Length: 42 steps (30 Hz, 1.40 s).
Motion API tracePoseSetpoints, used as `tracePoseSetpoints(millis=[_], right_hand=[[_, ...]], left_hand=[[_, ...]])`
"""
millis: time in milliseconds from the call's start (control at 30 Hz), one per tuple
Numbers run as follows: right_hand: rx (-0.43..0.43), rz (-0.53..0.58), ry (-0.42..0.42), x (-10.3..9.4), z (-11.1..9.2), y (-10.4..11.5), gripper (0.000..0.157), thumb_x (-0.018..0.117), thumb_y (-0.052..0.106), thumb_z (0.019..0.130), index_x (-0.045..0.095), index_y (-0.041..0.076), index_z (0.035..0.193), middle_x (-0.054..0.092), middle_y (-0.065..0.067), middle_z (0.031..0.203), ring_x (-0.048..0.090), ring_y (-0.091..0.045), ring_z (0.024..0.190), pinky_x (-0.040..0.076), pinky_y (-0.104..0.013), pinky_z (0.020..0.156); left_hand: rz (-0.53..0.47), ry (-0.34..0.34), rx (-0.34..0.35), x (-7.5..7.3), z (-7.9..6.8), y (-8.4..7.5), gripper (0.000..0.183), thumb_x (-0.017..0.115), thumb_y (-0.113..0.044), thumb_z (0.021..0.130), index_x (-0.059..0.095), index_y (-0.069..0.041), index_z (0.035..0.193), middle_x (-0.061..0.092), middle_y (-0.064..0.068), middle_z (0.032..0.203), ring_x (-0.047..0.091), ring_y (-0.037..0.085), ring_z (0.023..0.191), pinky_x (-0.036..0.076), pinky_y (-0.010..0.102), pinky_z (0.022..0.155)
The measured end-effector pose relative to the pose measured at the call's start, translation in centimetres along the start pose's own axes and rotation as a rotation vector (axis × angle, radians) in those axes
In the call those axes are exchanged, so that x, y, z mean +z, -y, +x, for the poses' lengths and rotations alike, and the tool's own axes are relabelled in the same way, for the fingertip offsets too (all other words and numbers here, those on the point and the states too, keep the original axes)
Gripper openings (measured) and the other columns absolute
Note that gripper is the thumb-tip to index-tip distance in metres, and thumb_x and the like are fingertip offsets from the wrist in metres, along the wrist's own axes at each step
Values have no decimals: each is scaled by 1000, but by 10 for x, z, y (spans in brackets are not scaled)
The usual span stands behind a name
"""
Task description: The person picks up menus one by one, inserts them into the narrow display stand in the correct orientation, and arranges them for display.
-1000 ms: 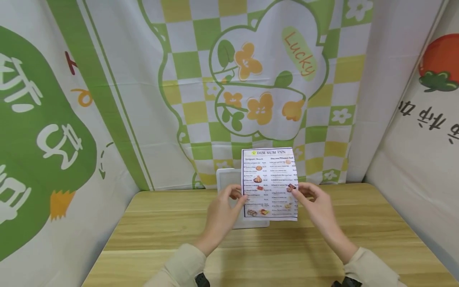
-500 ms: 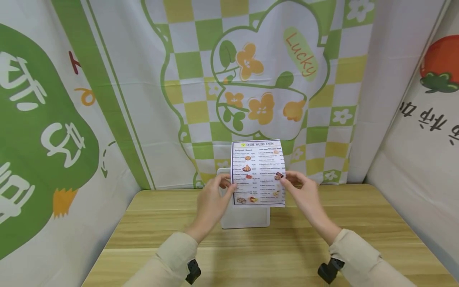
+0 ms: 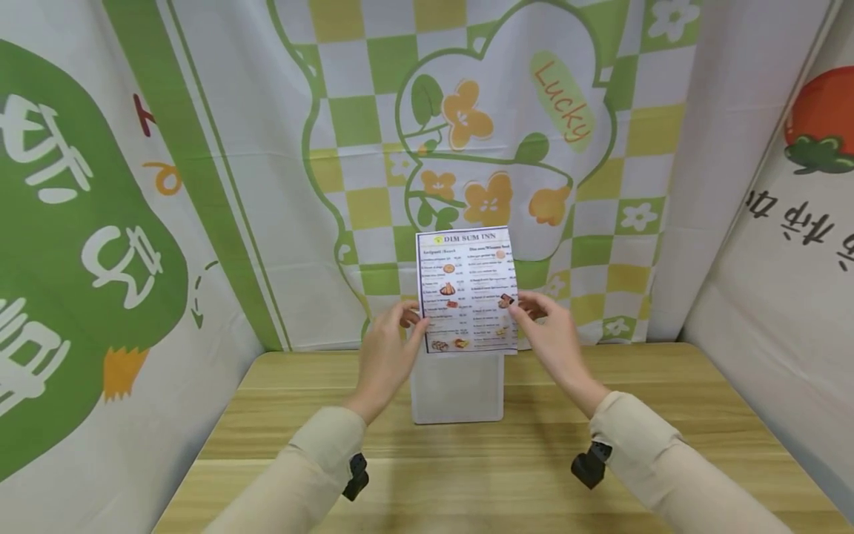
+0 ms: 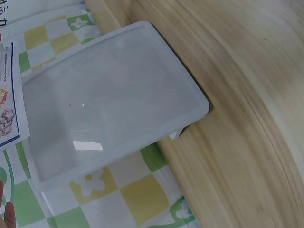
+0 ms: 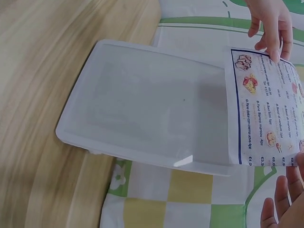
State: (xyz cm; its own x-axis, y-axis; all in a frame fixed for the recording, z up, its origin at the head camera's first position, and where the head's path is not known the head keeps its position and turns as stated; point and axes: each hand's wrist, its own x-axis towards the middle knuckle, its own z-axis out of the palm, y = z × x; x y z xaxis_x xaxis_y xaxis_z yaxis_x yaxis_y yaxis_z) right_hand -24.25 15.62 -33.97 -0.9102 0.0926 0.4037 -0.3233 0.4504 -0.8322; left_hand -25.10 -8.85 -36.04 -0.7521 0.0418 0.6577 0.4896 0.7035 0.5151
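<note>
A printed paper menu headed "DIM SUM INN" (image 3: pixel 467 293) is held upright by its two side edges. My left hand (image 3: pixel 390 345) pinches its left edge between thumb and fingers, and my right hand (image 3: pixel 554 337) pinches the right edge. Directly behind and below it stands a white-framed display stand (image 3: pixel 458 389) with a blank pale panel, upright on the table. In the right wrist view the menu (image 5: pixel 266 109) overlaps the upper end of the stand's panel (image 5: pixel 142 104). From the left wrist, the stand (image 4: pixel 109 99) shows a small foot at its lower edge.
The wooden table (image 3: pixel 300 430) ends at a cloth backdrop (image 3: pixel 360 119) with green and yellow checks, close behind the stand. Printed cloth walls stand at the left (image 3: pixel 220 185) and right (image 3: pixel 760 245). A black wrist camera sits on each sleeve.
Both hands have lifted the menu upward and moved it to the left, so it lines up with the stand. More of the stand's lower panel now shows beneath the paper.
</note>
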Motion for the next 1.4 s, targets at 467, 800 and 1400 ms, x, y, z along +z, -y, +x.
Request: tracePoseSetpoints(millis=[467,800,1400], right_hand=[[-30,-18,-32,9,21,13,32,66,16,96,63,0,125,68,-15,108,60,-26,95,49,-35,79],[-61,-18,-97,22,37,18,31,68,11,94,65,0,123,70,-17,104,63,-29,92,50,-38,80],[-68,-74,-149,30,63,19,31,69,14,94,66,5,123,73,-12,106,63,-26,90,47,-35,75]], left_hand=[[26,-36,-27,-4,23,3,27,69,-23,94,63,-12,118,71,-1,94,62,22,86,47,34,66],[19,-66,-73,-1,35,10,33,69,-24,94,62,-14,125,71,-1,97,62,26,88,46,35,68],[4,-133,-89,6,53,21,33,70,-25,94,63,-18,125,72,-2,99,62,20,85,47,38,70]])
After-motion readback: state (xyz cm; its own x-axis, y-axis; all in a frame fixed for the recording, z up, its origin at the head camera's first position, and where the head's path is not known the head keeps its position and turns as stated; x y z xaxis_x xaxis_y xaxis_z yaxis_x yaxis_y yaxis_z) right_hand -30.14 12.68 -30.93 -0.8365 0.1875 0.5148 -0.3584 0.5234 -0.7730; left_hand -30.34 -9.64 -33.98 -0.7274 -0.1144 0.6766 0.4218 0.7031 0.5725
